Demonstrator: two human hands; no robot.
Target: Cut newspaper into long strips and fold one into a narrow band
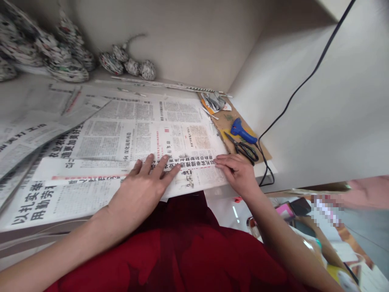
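Sheets of newspaper (136, 121) cover the tabletop in front of me. A narrow strip of newspaper (88, 166) lies across them near the front edge. My left hand (144, 184) lies palm down on the strip, its fingers spread and pressing the paper. At the right end of the paper, my right hand (235, 172) has thumb and fingers pinched together on the newspaper near its edge. The fingertips partly hide what is between them. Beside that hand, black-handled scissors (243, 148) lie on a piece of cardboard (229, 117), next to a blue glue gun (243, 132).
Several woven paper shapes (68, 61) stand along the back wall. Thin rolled paper sticks (170, 84) lie in front of it. The glue gun's black cord (299, 87) runs up the right wall panel (328, 117). Assorted items lie lower, at right.
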